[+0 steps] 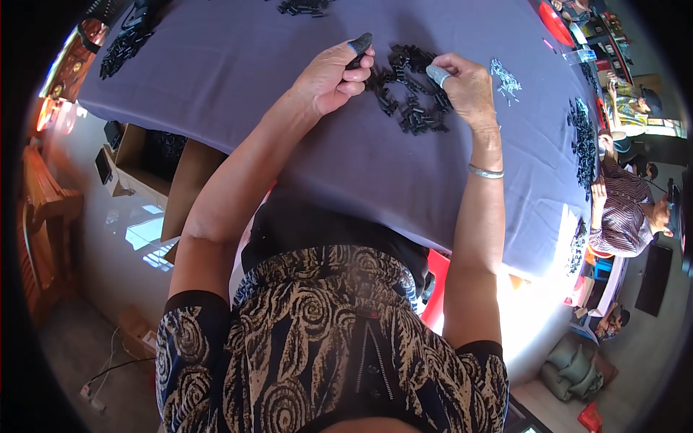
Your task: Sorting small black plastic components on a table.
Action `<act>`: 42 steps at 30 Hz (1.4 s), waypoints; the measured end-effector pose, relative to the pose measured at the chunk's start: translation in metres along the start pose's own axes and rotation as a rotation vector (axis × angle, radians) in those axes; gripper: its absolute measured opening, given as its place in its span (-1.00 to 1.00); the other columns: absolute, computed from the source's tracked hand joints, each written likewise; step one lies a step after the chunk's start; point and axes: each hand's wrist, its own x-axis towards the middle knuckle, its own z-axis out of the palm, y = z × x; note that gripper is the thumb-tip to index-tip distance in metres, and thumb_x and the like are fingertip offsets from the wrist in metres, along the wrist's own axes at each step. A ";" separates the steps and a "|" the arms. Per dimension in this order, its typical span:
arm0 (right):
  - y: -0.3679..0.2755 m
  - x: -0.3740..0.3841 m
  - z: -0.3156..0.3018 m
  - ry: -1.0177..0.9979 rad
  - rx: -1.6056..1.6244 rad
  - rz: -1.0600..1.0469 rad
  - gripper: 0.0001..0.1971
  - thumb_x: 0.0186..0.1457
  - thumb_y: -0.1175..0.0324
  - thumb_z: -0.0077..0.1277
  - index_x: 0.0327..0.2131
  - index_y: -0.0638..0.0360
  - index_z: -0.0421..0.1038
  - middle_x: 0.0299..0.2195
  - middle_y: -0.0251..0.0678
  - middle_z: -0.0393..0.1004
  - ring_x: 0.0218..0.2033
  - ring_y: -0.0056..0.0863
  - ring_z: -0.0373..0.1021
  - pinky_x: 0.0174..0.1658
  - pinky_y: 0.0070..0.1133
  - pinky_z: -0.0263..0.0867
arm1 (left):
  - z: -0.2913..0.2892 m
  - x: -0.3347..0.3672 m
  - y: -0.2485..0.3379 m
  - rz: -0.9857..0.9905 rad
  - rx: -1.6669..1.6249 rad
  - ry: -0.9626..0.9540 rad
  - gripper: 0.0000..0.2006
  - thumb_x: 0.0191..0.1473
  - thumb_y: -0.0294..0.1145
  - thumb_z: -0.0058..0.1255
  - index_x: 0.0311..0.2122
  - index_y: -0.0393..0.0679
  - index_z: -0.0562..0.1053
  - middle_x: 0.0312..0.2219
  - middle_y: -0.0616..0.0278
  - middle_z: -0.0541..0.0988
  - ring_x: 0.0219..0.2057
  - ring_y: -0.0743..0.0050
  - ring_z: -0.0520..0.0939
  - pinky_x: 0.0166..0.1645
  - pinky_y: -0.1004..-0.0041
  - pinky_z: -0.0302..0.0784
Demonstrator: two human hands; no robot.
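Observation:
My left hand [336,78] is held above the table with its fingers curled in and the thumb on top. A dark finger cot with a blue edge covers that thumb. Something dark shows under it, too small to make out. To the right, my right hand [468,90] is closed, its thumb in a grey finger cot [437,75] pressed toward the fingers. Whatever it may pinch is hidden. Between and below the hands lies a loose pile of small black tube-like parts [422,115]. Beside my right hand is a scatter of small silvery pins [507,81].
A purple-grey cloth [361,169] covers the table. More black parts lie at the far left [126,54], top [303,7] and right edge [583,141]. An open cardboard box [148,162] stands below the left edge. Other people sit along the right, one in a striped shirt [621,209].

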 end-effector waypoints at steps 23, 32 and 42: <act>0.039 -0.010 -0.010 0.123 -0.012 0.019 -0.86 -0.03 0.43 0.08 -0.34 0.16 0.54 -0.54 -0.35 0.52 -0.53 -0.66 0.36 -0.39 -0.63 0.30 | 0.000 0.001 0.001 -0.011 -0.020 -0.032 -0.85 0.22 -0.40 -0.29 -0.31 -0.21 0.32 -0.49 0.34 0.34 -0.62 0.76 0.20 -0.65 0.70 0.04; 0.022 -0.018 -0.007 -0.054 -0.205 -0.091 -0.87 -0.11 0.49 0.06 -0.39 0.13 0.52 -0.48 -0.23 0.48 -0.46 -0.35 0.44 -0.32 -0.51 0.34 | 0.001 -0.001 0.001 -0.018 -0.033 -0.047 -0.85 0.22 -0.39 -0.28 -0.31 -0.22 0.32 -0.48 0.34 0.35 -0.62 0.76 0.21 -0.65 0.70 0.04; 0.037 -0.012 -0.016 0.360 -0.211 -0.030 -0.89 -0.08 0.46 0.10 -0.39 0.17 0.52 -0.51 -0.21 0.52 -0.52 -0.42 0.46 -0.36 -0.54 0.37 | 0.001 -0.001 0.000 -0.026 -0.038 -0.023 -0.84 0.23 -0.37 -0.27 -0.30 -0.22 0.32 -0.48 0.33 0.35 -0.62 0.76 0.22 -0.64 0.70 0.05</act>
